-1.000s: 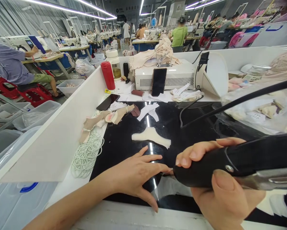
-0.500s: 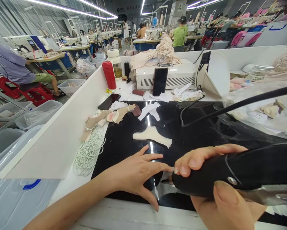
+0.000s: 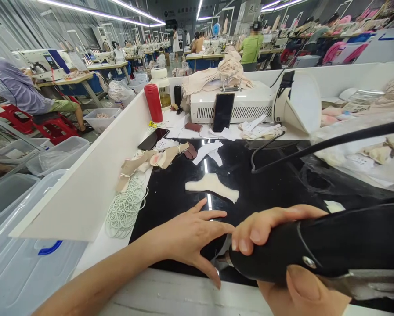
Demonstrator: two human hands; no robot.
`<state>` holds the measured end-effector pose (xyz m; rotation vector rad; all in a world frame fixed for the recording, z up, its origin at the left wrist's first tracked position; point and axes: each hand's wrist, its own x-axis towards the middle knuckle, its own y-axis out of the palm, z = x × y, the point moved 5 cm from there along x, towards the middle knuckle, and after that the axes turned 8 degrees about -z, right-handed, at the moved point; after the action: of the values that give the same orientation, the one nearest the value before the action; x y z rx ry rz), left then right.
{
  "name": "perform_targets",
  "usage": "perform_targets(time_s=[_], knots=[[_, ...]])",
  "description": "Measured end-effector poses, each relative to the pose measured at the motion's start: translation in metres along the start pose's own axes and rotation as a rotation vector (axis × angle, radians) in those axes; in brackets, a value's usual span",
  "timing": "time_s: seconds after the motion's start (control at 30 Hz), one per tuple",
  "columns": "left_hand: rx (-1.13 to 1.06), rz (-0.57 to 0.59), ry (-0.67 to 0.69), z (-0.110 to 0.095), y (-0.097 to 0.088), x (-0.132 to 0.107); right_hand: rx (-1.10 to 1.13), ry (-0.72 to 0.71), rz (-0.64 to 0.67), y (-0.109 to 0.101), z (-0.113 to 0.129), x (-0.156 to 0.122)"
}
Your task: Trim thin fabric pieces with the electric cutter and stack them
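My left hand (image 3: 189, 237) lies flat with fingers spread on a dark fabric piece (image 3: 213, 248) at the near edge of the glossy black worktop (image 3: 276, 184). My right hand (image 3: 282, 263) is wrapped around the thick black handle of a corded hand tool (image 3: 341, 245). The tool's tip touches the dark piece just beside my left fingertips. A cream fabric cut-out (image 3: 213, 185) lies a little beyond my left hand. The tool's black cable (image 3: 331, 142) arcs over the right side.
A bundle of white elastic loops (image 3: 126, 208) and beige fabric pieces (image 3: 150, 160) lie at left by a white partition (image 3: 94, 166). At the back stand a red bottle (image 3: 153, 103), a phone (image 3: 223, 112) leaning on a white box (image 3: 246, 103), and a white lamp (image 3: 298, 101). Other people sit at sewing tables beyond.
My right hand and the tool have slid left and slightly lower, closer to my left fingertips. My left hand stays pressed flat. The view has shifted a little.
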<state>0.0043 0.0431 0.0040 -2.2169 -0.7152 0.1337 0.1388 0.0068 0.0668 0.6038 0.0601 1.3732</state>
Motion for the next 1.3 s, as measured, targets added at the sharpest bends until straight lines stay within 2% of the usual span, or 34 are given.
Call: perform_targets(time_s=[0.1, 0.3, 0.43, 0.53, 0.67, 0.73, 0.83, 0.9, 1.07, 1.3], knots=[[0.023, 0.003, 0.012, -0.001, 0.0, -0.001, -0.031, -0.011, 0.018, 0.001, 0.006, 0.008], [0.198, -0.058, 0.078, 0.0, -0.009, -0.007, 0.016, -0.102, -0.253, -0.024, 0.022, 0.026], [0.312, -0.096, 0.106, 0.006, -0.022, -0.011, -0.001, -0.096, -0.34, -0.039, 0.025, 0.035], [0.426, -0.137, 0.067, 0.014, -0.032, -0.014, -0.009, -0.111, -0.363, -0.043, 0.025, 0.037], [0.585, -0.263, 0.003, 0.019, -0.044, -0.016, 0.0, -0.154, -0.332, -0.039, 0.024, 0.036], [0.587, -0.325, -0.008, 0.014, -0.045, -0.015, -0.004, -0.175, -0.3, -0.036, 0.022, 0.034], [0.454, -0.382, -0.033, 0.002, -0.038, -0.01, -0.021, -0.18, -0.254, -0.033, 0.014, 0.032], [0.361, -0.365, -0.06, -0.005, -0.028, -0.006, -0.027, -0.185, -0.222, -0.031, 0.009, 0.033], [0.279, -0.211, -0.119, -0.009, -0.008, -0.001, -0.014, -0.218, -0.189, -0.026, -0.001, 0.039], [0.242, -0.13, -0.154, -0.006, -0.01, -0.008, 0.018, -0.2, -0.186, -0.019, -0.009, 0.039]])
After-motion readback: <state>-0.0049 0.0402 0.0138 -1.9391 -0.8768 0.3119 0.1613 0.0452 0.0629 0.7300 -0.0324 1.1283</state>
